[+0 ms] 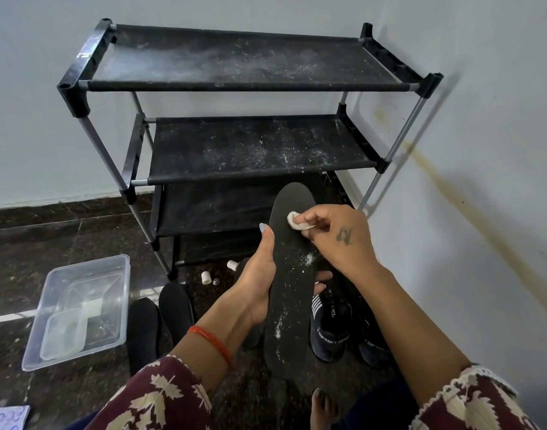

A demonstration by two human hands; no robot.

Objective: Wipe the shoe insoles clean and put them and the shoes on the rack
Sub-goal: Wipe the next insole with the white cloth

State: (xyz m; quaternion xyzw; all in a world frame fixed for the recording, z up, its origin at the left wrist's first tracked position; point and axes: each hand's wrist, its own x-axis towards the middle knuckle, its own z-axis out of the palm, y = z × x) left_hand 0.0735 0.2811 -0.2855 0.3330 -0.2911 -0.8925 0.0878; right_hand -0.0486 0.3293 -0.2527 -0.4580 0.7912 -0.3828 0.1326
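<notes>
Two hands work: left hand (259, 283) grips flat black insole (292, 274) (powder-speckled), right hand (337, 237) pinches white wad (295, 220).

Left hand (259, 283) grips the insole (292, 274) from its left edge, right hand (337, 240) pinches a wad (294, 219) on it further up. Rack (244, 119) sits behind the grip, shoes (331, 330) below right, two insoles (159, 315) and a tub (80, 308) off left.

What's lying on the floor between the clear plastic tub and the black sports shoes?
In the head view, two black insoles lie side by side on the floor between the clear tub and the sports shoes; the left hand holds a third insole above.
</notes>
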